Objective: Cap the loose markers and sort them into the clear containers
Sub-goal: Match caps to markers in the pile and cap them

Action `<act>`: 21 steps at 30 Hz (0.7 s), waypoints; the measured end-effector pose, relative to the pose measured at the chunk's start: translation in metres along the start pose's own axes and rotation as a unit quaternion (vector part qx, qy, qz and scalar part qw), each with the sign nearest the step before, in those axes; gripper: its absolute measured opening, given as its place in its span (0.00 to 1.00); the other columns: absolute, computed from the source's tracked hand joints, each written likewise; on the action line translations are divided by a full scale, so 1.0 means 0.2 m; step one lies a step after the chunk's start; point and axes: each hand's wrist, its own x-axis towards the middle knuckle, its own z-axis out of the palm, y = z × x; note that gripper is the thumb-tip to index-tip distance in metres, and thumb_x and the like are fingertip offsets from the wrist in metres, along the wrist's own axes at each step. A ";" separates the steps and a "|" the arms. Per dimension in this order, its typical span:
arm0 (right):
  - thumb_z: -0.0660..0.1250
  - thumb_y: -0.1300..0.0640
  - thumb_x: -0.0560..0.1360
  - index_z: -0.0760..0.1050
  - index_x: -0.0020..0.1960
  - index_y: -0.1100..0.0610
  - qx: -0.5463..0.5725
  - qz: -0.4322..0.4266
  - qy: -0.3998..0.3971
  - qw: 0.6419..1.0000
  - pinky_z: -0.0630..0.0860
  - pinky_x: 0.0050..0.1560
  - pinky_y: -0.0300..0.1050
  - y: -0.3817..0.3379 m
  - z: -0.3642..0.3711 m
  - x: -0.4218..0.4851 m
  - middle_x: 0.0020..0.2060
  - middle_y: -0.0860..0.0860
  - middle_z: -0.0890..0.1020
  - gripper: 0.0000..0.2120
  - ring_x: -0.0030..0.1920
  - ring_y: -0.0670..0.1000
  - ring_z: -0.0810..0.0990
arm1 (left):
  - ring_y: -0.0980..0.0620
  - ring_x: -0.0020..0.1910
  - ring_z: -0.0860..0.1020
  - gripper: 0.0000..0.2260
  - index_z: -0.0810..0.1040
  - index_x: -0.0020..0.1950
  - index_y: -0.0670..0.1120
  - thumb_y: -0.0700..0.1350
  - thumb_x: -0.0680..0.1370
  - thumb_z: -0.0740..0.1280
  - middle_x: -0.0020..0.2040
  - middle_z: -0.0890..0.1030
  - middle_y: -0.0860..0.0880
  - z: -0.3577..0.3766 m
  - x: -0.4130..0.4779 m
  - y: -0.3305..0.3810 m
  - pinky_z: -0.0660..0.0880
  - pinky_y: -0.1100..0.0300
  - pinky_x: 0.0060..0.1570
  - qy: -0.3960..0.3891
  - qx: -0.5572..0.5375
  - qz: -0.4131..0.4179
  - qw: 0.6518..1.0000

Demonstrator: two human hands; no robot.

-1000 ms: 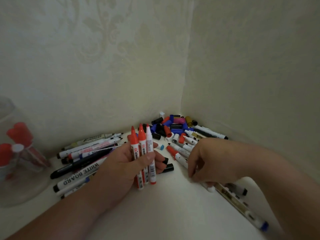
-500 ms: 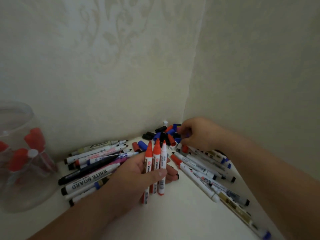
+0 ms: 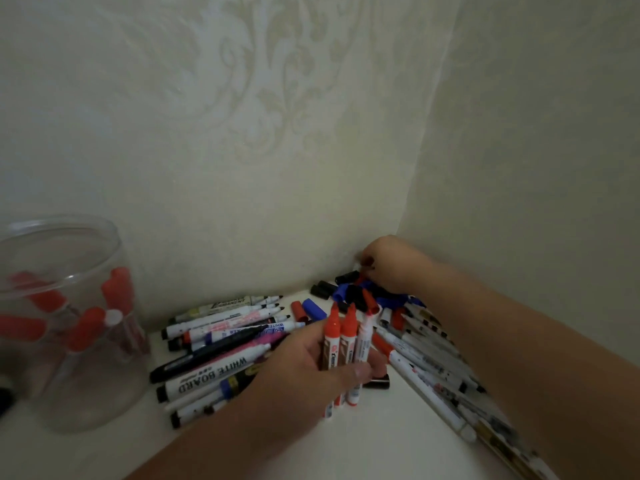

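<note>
Head view — eng1: how far along?
eng2: early; clear container (image 3: 74, 341) at left holds a few red-capped markers. left hand (image 3: 304, 372) grips three red markers (image 3: 346, 344) upright, one looks uncapped. right hand (image 3: 391, 261) is in the cap pile (image 3: 349, 294) at the corner; grip hidden, cannot tell
eng1: left to do?
eng2: most of it. loose markers (image 3: 214, 344) lie heaped mid-surface, more in a row (image 3: 429, 372) along the right wall. white surface (image 3: 381, 452), patterned wallpaper (image 3: 277, 116) both sides

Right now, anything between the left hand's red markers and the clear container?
Only the loose marker pile, lying flat between the red markers in the left hand and the clear container; a lifted carry likely clears it.
</note>
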 end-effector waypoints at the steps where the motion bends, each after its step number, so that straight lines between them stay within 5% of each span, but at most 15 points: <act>1: 0.66 0.55 0.78 0.81 0.62 0.57 -0.008 -0.003 -0.008 1.000 0.77 0.60 0.52 0.00 0.01 0.01 0.56 0.57 0.82 0.14 0.56 0.57 0.80 | 0.37 0.56 0.82 0.15 0.84 0.50 0.59 0.36 0.78 0.71 0.50 0.87 0.46 0.00 0.00 0.00 0.77 0.34 0.57 -0.002 0.003 -0.001 1.000; 5: 0.74 0.50 0.73 0.83 0.51 0.57 0.022 0.005 -0.010 1.000 0.80 0.50 0.49 0.00 0.02 0.06 0.47 0.55 0.83 0.11 0.48 0.55 0.81 | 0.32 0.57 0.80 0.13 0.84 0.52 0.60 0.40 0.78 0.71 0.51 0.86 0.43 -0.01 0.01 0.00 0.75 0.28 0.55 -0.010 0.003 -0.003 1.000; 9: 0.78 0.49 0.68 0.81 0.49 0.55 0.067 0.026 0.001 0.997 0.76 0.42 0.44 0.00 0.05 0.08 0.44 0.52 0.82 0.14 0.45 0.52 0.80 | 0.41 0.55 0.83 0.12 0.84 0.52 0.55 0.38 0.79 0.70 0.50 0.87 0.48 -0.01 0.02 -0.01 0.76 0.33 0.58 -0.001 0.013 -0.010 1.000; 12: 0.77 0.51 0.69 0.81 0.49 0.54 0.066 0.040 0.017 0.997 0.76 0.42 0.44 0.00 0.08 0.10 0.46 0.52 0.82 0.12 0.45 0.53 0.80 | 0.52 0.53 0.85 0.12 0.81 0.57 0.53 0.37 0.79 0.68 0.50 0.87 0.51 -0.01 0.02 -0.01 0.78 0.43 0.61 -0.002 0.012 -0.017 1.000; 15: 0.76 0.52 0.70 0.81 0.52 0.54 0.144 0.060 0.050 0.986 0.78 0.46 0.44 0.02 0.05 0.06 0.48 0.51 0.82 0.13 0.47 0.51 0.80 | 0.50 0.54 0.84 0.12 0.83 0.54 0.54 0.37 0.79 0.68 0.51 0.87 0.50 -0.01 0.02 -0.01 0.77 0.41 0.60 -0.004 0.006 -0.018 1.000; 18: 0.72 0.54 0.73 0.82 0.50 0.55 0.299 0.076 0.123 0.943 0.77 0.40 0.40 0.04 -0.07 -0.09 0.44 0.50 0.82 0.07 0.44 0.47 0.80 | 0.50 0.53 0.85 0.09 0.82 0.55 0.52 0.39 0.80 0.68 0.51 0.87 0.50 -0.01 0.01 -0.01 0.78 0.42 0.59 -0.011 -0.006 -0.016 1.000; 21: 0.67 0.56 0.79 0.82 0.48 0.63 0.546 0.086 0.076 0.830 0.79 0.38 0.46 0.03 -0.17 -0.33 0.41 0.59 0.84 0.11 0.39 0.52 0.80 | 0.48 0.51 0.86 0.05 0.83 0.50 0.52 0.44 0.79 0.68 0.49 0.87 0.48 -0.02 0.01 0.00 0.80 0.44 0.55 -0.019 -0.021 0.008 1.000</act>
